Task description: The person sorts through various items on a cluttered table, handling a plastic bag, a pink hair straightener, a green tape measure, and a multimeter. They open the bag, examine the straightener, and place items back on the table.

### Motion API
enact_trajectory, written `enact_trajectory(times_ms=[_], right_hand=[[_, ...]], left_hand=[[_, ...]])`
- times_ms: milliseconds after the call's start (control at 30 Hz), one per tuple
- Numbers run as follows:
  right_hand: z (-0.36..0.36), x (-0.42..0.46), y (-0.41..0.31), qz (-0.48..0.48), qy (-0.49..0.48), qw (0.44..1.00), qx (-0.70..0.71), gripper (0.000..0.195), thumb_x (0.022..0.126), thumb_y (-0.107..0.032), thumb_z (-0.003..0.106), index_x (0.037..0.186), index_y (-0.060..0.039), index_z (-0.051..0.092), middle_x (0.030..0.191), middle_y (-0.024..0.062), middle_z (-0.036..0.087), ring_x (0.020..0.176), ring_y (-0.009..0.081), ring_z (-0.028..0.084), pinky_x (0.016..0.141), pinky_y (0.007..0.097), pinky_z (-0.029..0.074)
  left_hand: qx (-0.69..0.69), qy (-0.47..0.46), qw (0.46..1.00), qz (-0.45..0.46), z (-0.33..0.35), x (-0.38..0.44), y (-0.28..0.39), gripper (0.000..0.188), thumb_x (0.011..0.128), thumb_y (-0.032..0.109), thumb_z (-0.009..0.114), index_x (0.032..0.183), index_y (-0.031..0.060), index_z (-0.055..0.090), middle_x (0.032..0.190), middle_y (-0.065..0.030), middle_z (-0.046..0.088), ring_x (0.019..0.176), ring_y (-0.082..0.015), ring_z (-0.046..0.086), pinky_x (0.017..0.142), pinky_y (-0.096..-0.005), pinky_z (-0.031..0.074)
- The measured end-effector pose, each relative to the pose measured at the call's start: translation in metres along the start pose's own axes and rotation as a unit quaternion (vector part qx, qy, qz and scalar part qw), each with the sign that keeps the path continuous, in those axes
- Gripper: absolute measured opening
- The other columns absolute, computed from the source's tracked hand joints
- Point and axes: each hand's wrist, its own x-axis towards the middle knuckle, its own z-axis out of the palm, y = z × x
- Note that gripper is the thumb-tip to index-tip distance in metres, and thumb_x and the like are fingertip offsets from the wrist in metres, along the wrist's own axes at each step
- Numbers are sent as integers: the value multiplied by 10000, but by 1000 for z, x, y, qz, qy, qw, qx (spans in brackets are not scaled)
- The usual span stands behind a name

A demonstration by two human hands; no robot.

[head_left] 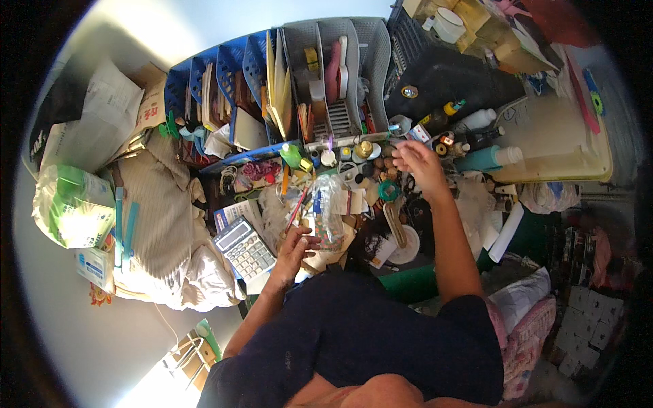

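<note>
My left hand is over the near edge of the cluttered desk, fingers apart and slightly bent, with nothing seen in it. Beside it on the left lies a grey calculator; beyond it are a red pencil-like stick and a clear plastic bag. My right hand is raised farther out, its fingers bent together near small bottles and a playing card. Whether it holds something small cannot be made out. Left of my right forearm are a round green item and a white round dish.
Blue file holders and grey file holders stand along the back. A teal bottle lies at right before a cream plastic lid. Striped cloth and a green-wrapped pack are at left.
</note>
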Motion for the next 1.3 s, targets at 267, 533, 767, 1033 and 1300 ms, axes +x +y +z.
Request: enact_trajectory(times_ms=[267,533,767,1033,1300], right_hand=[[-7,-86,103,69,25,978,-195,313,968,-233,703,1196,-21,667,1045,88,717,908,206,692,782,351,546],[-3,-140,127,99,4,876,-472,524,893,-308,768,1337,-77,614,1223,164,650,1085,379,650,927,524,528],[1,-162,137,85,39,851,-516,548,867,-305,784,1338,-90,602,1204,150,654,1127,376,634,927,504,520],[15,-164,153,95,55,831,-546,587,877,-307,796,1379,-96,576,1249,178,645,1129,394,641,911,557,545],[0,-160,171,81,112,834,-535,366,895,-283,741,1213,-113,681,1099,153,715,981,392,695,803,539,557]], left_hand=[[12,-7,1000,4,0,-13,-4,424,1099,327,486,1408,36,483,1242,-151,675,1117,-230,648,946,-374,509],[2,-15,1000,20,-4,-28,-11,428,1096,315,505,1403,20,475,1222,-167,668,1100,-230,648,910,-361,534],[-18,-24,999,30,-5,-37,-20,430,1093,319,516,1398,20,472,1211,-169,656,1086,-230,645,892,-357,544],[-2,-19,1000,16,-4,-47,-16,432,1097,327,506,1408,28,475,1224,-157,661,1091,-214,645,936,-347,520],[5,-9,1000,12,-8,-54,-13,410,1098,323,500,1391,37,484,1226,-141,666,1079,-192,645,949,-348,512]])
